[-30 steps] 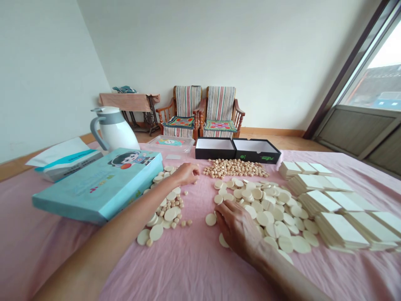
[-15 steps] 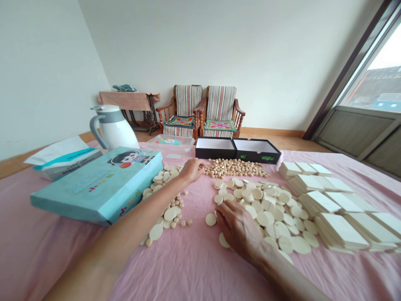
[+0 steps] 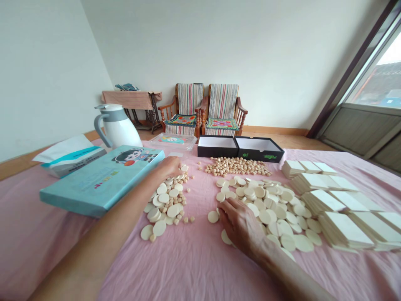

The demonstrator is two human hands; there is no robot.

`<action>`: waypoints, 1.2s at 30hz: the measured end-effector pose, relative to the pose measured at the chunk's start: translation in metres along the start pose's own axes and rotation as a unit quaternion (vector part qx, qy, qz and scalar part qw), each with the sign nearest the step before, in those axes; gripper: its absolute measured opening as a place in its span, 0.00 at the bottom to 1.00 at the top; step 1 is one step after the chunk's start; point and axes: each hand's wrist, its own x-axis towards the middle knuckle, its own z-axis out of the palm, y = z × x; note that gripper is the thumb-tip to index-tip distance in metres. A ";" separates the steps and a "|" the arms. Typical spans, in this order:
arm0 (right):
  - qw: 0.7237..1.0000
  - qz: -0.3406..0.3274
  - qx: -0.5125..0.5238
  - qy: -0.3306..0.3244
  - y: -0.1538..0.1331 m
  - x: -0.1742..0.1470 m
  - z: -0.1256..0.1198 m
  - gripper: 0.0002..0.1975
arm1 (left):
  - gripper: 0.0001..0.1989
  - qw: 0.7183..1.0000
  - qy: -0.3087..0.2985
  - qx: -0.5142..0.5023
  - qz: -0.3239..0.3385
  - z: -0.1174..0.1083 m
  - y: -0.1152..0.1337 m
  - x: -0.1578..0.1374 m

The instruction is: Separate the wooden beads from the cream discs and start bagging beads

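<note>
My left hand (image 3: pixel 171 166) is over the far end of the left pile, beside the light blue box (image 3: pixel 94 177). Its fingers are curled together; what they hold, if anything, is hidden. Under and in front of it lie round wooden discs (image 3: pixel 163 197) mixed with small wooden cubes (image 3: pixel 172 200). My right hand (image 3: pixel 239 223) rests palm down at the near left edge of a larger heap of wooden discs (image 3: pixel 272 215), fingers bent but apart, touching discs. A loose disc (image 3: pixel 213 216) lies just left of its fingertips. Beyond the heap is a pile of small wooden cubes (image 3: pixel 236 166).
Stacks of rectangular wooden pieces (image 3: pixel 351 228) stand at the right. Two open black boxes (image 3: pixel 260 149) and a clear plastic container (image 3: pixel 172 144) are at the back. A white jug (image 3: pixel 120 127) and a tissue pack (image 3: pixel 73 156) stand left on the pink cloth (image 3: pixel 194 263).
My left hand has moved left from the edge of the cube pile to the left pile of discs and cubes. My right hand stays in place. The view has shifted slightly.
</note>
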 end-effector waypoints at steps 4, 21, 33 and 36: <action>0.999 0.008 0.015 0.047 0.004 0.002 -0.010 0.09 | 0.12 1.000 -0.003 0.013 -0.002 -0.003 -0.004 -0.016; 0.990 0.039 0.022 0.134 0.025 0.004 -0.027 0.11 | 0.13 0.999 0.035 0.023 0.010 0.002 -0.008 -0.059; 0.992 0.048 0.030 0.112 0.023 0.004 -0.028 0.11 | 0.20 0.996 0.066 -0.050 -0.010 -0.007 0.000 -0.069; 0.992 0.046 0.031 0.109 0.023 0.004 -0.028 0.11 | 0.17 0.983 0.065 -0.169 0.027 -0.006 0.016 -0.074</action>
